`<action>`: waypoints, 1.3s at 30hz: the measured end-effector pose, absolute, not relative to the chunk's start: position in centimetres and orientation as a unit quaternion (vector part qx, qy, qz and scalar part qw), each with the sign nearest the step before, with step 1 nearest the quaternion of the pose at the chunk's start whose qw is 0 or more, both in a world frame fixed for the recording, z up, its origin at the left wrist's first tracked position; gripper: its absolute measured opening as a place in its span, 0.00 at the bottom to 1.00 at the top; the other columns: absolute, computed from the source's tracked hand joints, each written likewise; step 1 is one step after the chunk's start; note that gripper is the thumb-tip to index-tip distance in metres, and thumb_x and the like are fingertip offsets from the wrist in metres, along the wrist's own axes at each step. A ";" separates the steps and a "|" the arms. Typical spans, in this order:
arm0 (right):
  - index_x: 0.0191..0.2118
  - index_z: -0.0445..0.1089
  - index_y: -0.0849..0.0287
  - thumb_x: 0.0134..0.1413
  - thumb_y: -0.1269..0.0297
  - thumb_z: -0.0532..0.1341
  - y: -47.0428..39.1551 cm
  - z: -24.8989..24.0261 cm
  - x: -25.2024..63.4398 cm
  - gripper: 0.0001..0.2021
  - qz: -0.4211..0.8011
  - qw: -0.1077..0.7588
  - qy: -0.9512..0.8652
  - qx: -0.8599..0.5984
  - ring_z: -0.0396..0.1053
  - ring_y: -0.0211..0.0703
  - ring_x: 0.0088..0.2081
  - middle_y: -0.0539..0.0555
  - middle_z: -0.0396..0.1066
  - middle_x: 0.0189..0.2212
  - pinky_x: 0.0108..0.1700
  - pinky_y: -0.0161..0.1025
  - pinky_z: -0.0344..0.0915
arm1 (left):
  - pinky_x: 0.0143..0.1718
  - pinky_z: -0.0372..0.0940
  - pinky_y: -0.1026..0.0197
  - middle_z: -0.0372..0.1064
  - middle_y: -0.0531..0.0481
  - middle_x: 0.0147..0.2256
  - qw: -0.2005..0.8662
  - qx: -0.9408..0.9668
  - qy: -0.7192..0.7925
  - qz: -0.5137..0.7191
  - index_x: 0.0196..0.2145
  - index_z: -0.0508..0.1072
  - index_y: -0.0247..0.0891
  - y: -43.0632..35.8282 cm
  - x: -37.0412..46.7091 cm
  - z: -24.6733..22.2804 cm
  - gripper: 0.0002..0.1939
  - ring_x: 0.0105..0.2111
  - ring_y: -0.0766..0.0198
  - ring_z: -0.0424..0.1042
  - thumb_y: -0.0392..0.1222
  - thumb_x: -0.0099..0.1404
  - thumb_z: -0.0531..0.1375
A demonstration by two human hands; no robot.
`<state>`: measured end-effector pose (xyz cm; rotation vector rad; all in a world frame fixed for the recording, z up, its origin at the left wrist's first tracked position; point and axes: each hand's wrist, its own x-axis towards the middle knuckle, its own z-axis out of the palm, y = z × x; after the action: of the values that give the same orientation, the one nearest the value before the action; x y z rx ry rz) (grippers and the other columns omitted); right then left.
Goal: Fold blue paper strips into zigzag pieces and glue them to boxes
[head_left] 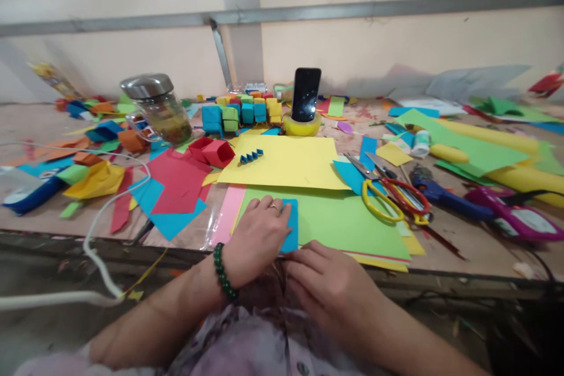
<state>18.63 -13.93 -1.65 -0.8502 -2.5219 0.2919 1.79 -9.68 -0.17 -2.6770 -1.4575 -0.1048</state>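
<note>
A piece of blue paper (290, 217) lies on the green sheets (339, 220) near the table's front edge. My left hand (262, 232), with a ring and a green bead bracelet, rests flat over its left part, fingers spread. At the paper's lower edge is my right hand (324, 273), its fingers close together and bent onto that edge; the thumb is hidden. Behind them, a small blue zigzag-folded strip (251, 157) sits on a yellow sheet (286, 170).
Scissors with yellow (382, 200) and red handles lie right, beside a blue-handled tool (453, 202) and a purple device (513, 214). A phone (305, 94) stands behind. Left are a glass jar mug (161, 108), red paper (178, 179) and a white cable (94, 247). Folded paper blocks (230, 118) line the back.
</note>
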 end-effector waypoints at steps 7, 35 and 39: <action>0.55 0.63 0.61 0.53 0.67 0.60 -10.9 -1.6 21.1 0.23 0.064 0.217 -0.912 -0.341 0.59 0.53 0.57 0.61 0.64 0.56 0.55 0.55 0.61 | 0.47 0.58 0.53 0.71 0.48 0.46 -0.063 -0.908 -0.397 -0.118 0.46 0.73 0.44 -7.8 -0.9 -0.2 0.13 0.45 0.59 0.64 0.40 0.68 0.51; 0.43 0.70 0.60 0.52 0.61 0.62 -10.9 -2.3 18.6 0.13 0.078 0.200 -0.895 -0.391 0.63 0.51 0.44 0.59 0.71 0.42 0.45 0.49 0.63 | 0.45 0.59 0.52 0.71 0.47 0.44 -0.051 -0.887 -0.429 -0.161 0.49 0.69 0.39 -13.4 -1.9 -2.0 0.14 0.42 0.57 0.65 0.42 0.69 0.51; 0.44 0.70 0.59 0.55 0.61 0.60 -10.6 -2.8 18.5 0.12 0.074 0.212 -0.906 -0.358 0.63 0.50 0.43 0.57 0.71 0.43 0.45 0.48 0.63 | 0.50 0.55 0.51 0.73 0.50 0.44 -0.046 -0.872 -0.438 -0.212 0.45 0.72 0.41 -13.4 -2.8 -2.1 0.13 0.44 0.60 0.67 0.36 0.69 0.50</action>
<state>18.51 -10.62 -2.81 -0.9939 -2.5180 0.2050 -2.75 -13.43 -2.15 -2.8226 -1.4180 -0.6873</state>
